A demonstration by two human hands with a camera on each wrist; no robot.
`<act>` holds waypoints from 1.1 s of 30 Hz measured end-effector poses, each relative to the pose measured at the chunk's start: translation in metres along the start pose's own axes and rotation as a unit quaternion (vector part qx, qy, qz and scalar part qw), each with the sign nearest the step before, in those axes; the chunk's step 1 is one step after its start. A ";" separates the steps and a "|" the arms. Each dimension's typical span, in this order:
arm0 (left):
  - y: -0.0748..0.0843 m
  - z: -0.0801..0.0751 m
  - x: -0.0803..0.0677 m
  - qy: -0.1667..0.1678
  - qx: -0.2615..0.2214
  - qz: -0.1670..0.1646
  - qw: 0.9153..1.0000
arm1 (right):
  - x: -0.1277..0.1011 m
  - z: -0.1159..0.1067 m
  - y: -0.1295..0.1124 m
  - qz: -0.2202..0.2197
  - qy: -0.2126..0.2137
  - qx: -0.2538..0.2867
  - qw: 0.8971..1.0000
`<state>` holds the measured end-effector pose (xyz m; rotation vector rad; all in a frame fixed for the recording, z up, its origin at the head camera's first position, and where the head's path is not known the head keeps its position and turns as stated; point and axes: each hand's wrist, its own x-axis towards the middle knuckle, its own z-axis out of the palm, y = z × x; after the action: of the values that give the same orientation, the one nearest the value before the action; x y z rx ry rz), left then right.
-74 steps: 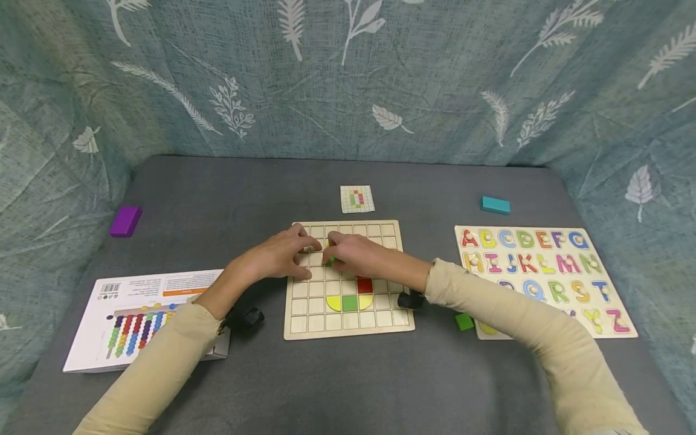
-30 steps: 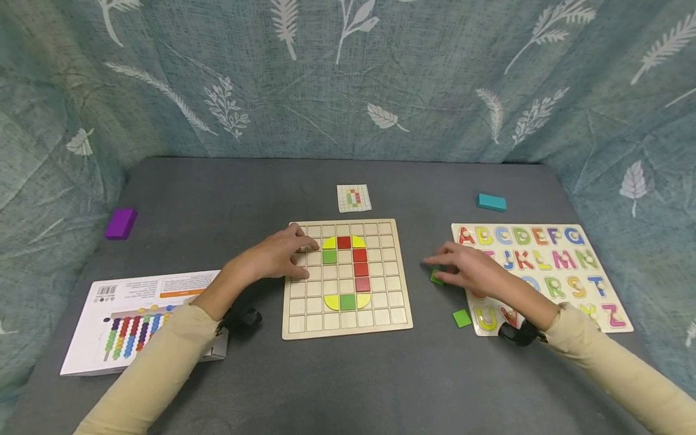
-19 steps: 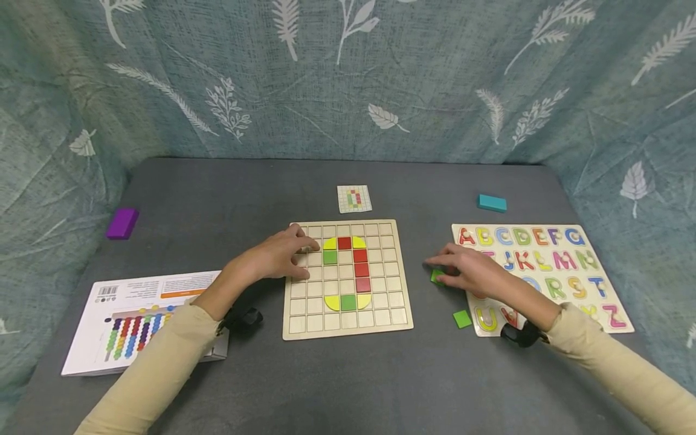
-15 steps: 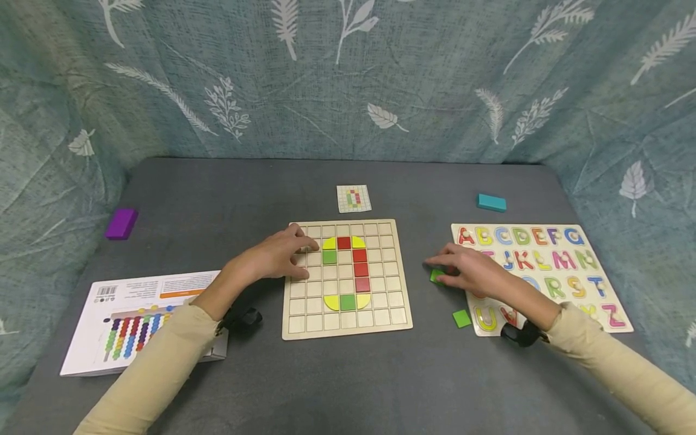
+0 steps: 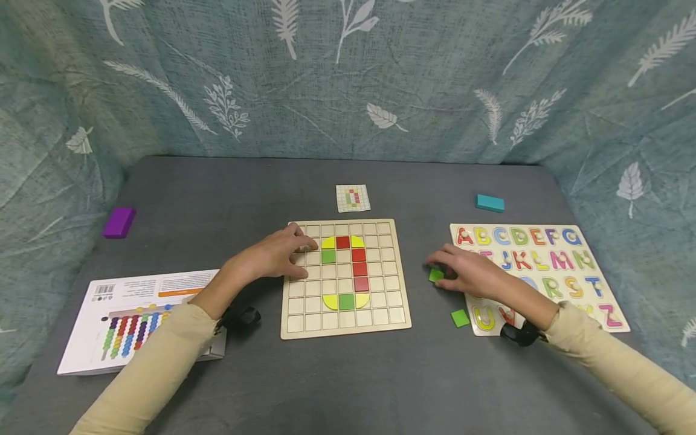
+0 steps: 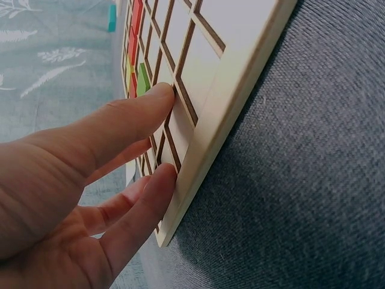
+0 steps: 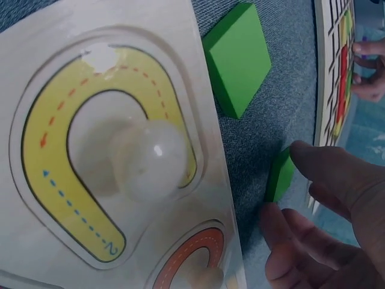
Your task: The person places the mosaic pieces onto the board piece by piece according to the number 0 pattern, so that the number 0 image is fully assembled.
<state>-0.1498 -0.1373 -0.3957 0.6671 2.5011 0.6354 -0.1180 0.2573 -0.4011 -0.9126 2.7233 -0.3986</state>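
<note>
A wooden grid board [image 5: 393, 315] lies in the middle of the grey table, with red, yellow and green tiles [image 5: 359, 269] set in its cells. My left hand [image 5: 278, 257] rests on the board's upper left cells with straight fingers [image 6: 153, 102] pressing the wood [image 6: 240, 72]. My right hand [image 5: 461, 272] is on the table right of the board. Its thumb and fingers pinch a small green square tile [image 5: 436, 275] [image 7: 280, 174]. A second green tile [image 5: 460, 318] [image 7: 238, 57] lies loose just nearer me.
An alphabet puzzle [image 5: 565, 261] lies at the right, its yellow U [image 7: 102, 150] beside my right wrist. A pattern card [image 5: 353, 198] sits behind the board. A teal block [image 5: 489, 203], a purple block [image 5: 118, 222] and a printed booklet [image 5: 136, 302] are farther out.
My right hand left the board, where a green tile now sits, and moved right to the loose green tile, then curled its fingers round it. My left hand has stayed put.
</note>
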 end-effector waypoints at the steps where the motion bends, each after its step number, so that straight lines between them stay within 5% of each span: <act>1: 0.000 0.000 0.000 0.000 0.001 -0.001 1.000 | 0.000 0.000 0.000 0.003 -0.002 0.001 1.000; 23: 0.000 0.001 0.000 0.003 0.004 -0.002 1.000 | 0.000 0.003 0.001 -0.045 -0.015 -0.032 0.998; 33: 0.000 0.000 0.001 0.002 0.004 -0.002 1.000 | 0.005 0.004 0.005 -0.054 -0.028 0.001 0.998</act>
<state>-0.1504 -0.1370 -0.3966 0.6639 2.5091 0.6264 -0.1239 0.2573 -0.4070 -1.0577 2.6308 -0.3899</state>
